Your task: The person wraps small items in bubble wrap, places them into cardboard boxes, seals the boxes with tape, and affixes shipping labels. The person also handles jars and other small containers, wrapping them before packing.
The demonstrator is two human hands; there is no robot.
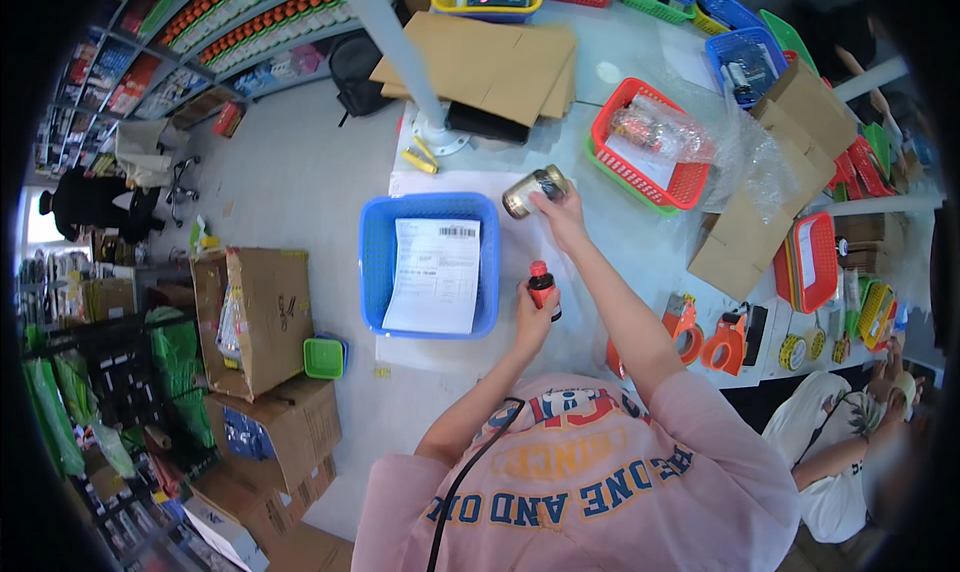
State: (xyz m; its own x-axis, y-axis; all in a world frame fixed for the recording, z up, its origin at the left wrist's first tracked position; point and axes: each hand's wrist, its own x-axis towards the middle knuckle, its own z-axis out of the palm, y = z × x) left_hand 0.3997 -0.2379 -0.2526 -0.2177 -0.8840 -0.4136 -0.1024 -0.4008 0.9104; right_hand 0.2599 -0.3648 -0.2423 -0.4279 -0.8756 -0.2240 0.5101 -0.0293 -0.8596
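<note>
My left hand (533,318) is closed around a small dark bottle (541,284) with a red cap and a red label. Farther off, my right hand (563,215) grips a jar (532,191) with a gold and dark label, tilted on its side above the table. To the left of both hands stands a blue plastic basket (372,262). A printed paper slip (435,282) with a barcode lies in it. What the labels say is too small to tell.
A red basket (690,187) with bubble-wrapped goods sits to the right, beside cardboard (735,255). Orange tape dispensers (722,352) lie near the right front edge. A metal post (395,52) rises behind the blue basket, near flat cardboard sheets (480,62). Another person (830,462) is at the right.
</note>
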